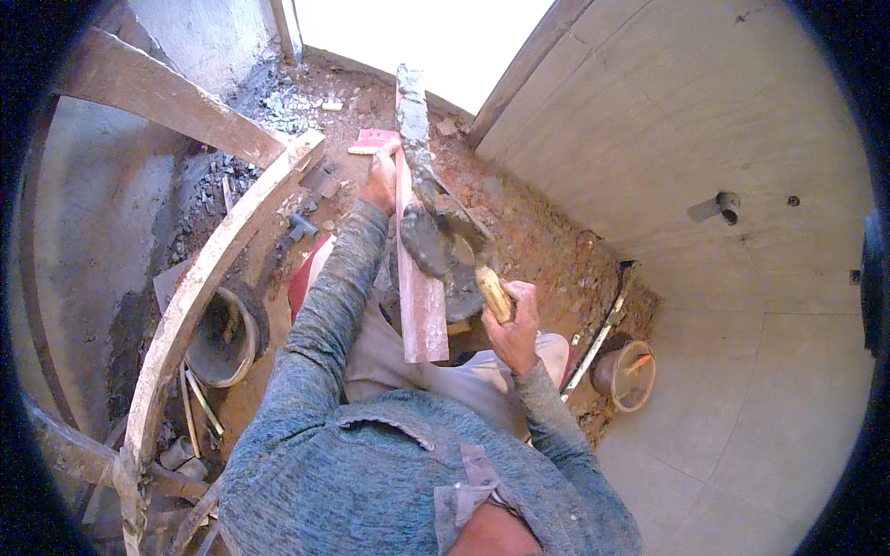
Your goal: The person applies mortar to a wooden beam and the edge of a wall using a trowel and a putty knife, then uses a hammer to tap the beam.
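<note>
My right hand [515, 332] is closed around the wooden handle of a trowel [494, 293]. Its blade, smeared with wet grey mortar [428, 243], lies over a dark round pan [464, 301] between my knees. Farther out, my left hand [378, 183] grips the far part of a long pinkish board [422, 315], which runs back toward my lap. Some of its fingers are hidden by the board. Just beyond those fingers is a small red-and-white piece [374, 141]. A strip coated in grey mortar [412, 107] extends away past the board.
A curved-looking wooden beam [199, 264] frame stands at my left, with a bucket [248, 347] behind it. Rubble [547, 222] covers the ground. On the right are a smooth grey wall [723, 120] with a pipe stub [728, 208] and a small bucket [635, 378].
</note>
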`<act>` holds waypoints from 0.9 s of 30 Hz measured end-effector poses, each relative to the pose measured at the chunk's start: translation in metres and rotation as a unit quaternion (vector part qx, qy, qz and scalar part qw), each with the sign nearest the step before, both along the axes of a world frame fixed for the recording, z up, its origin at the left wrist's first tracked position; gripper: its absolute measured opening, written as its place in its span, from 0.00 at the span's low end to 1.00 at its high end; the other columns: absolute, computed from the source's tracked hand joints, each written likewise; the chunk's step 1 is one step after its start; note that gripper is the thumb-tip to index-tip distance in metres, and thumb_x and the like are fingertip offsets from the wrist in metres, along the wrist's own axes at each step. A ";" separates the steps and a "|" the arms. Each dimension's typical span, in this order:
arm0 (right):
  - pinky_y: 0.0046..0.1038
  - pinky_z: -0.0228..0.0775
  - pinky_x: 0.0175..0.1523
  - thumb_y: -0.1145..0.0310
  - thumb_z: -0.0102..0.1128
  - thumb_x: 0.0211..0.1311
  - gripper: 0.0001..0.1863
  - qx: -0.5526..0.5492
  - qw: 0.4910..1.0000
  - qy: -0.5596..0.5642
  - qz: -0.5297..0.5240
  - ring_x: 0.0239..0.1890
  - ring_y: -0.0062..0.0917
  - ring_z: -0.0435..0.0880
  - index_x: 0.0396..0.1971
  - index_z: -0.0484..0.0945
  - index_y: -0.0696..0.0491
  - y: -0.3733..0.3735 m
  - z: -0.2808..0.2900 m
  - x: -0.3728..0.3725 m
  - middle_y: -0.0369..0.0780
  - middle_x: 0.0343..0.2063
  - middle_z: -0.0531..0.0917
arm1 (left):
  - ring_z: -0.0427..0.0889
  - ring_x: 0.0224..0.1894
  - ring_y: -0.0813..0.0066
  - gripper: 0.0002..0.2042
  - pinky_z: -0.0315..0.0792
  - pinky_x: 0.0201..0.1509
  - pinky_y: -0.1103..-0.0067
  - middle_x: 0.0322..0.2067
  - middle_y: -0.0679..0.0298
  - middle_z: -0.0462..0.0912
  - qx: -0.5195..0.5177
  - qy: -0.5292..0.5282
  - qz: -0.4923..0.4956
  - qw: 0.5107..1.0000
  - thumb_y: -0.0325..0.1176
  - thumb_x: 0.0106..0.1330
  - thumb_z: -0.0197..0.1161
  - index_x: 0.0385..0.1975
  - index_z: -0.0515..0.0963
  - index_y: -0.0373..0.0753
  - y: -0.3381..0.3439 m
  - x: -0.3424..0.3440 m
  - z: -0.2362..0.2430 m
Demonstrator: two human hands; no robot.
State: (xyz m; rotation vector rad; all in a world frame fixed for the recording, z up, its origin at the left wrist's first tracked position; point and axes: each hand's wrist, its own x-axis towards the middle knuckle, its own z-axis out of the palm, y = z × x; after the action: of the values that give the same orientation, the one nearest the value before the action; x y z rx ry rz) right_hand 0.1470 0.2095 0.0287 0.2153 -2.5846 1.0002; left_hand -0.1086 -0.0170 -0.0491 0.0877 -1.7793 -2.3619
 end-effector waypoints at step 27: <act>0.39 0.72 0.53 0.81 0.70 0.41 0.27 0.065 0.998 -0.018 -0.004 0.47 0.43 0.77 0.47 0.73 0.56 0.042 -0.036 0.071 0.48 0.44 0.75 | 0.70 0.16 0.80 0.14 0.65 0.18 0.81 0.16 0.73 0.69 0.308 -0.156 -0.111 0.932 0.43 0.73 0.50 0.24 0.72 0.48 -0.026 -0.035 -0.035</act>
State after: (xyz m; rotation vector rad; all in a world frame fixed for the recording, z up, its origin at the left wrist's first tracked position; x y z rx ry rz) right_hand 0.2179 0.2515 -0.0070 0.2229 -2.6847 0.8407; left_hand -0.1435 -0.0426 -0.0838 0.3802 -1.1159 -3.1389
